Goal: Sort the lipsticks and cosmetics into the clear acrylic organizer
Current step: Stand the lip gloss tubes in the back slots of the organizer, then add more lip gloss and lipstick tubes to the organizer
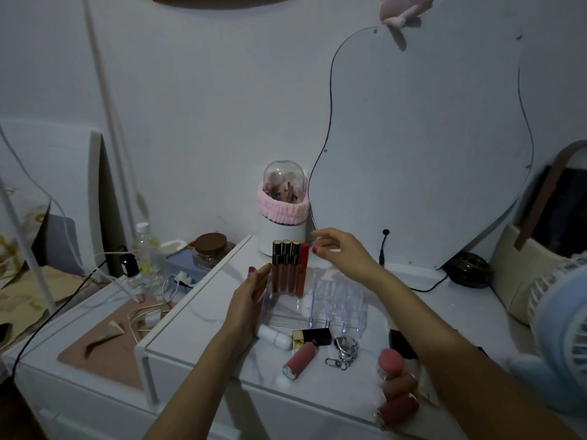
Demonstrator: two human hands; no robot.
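Note:
A clear acrylic organizer [336, 300] stands on the white vanity top [444, 312]. Three gold-capped lip gloss tubes [286, 268] and a red-capped one [302, 269] stand upright in its back-left slots. My left hand [251, 300] rests with straight fingers against the organizer's left wall. My right hand [340, 252] hovers just right of the red tube's cap, fingers loosely spread and holding nothing. In front lie a white tube [274, 336], a black-and-gold lipstick [313, 336], a pink lipstick [300, 360], and more pink cosmetics [394, 385].
A metal keychain [344, 352] lies among the cosmetics. A domed brush holder with a pink band [282, 208] and a wavy mirror [422, 147] stand behind. A small fan [559, 328] sits at the right. Cables, a bottle and a jar crowd the lower left shelf.

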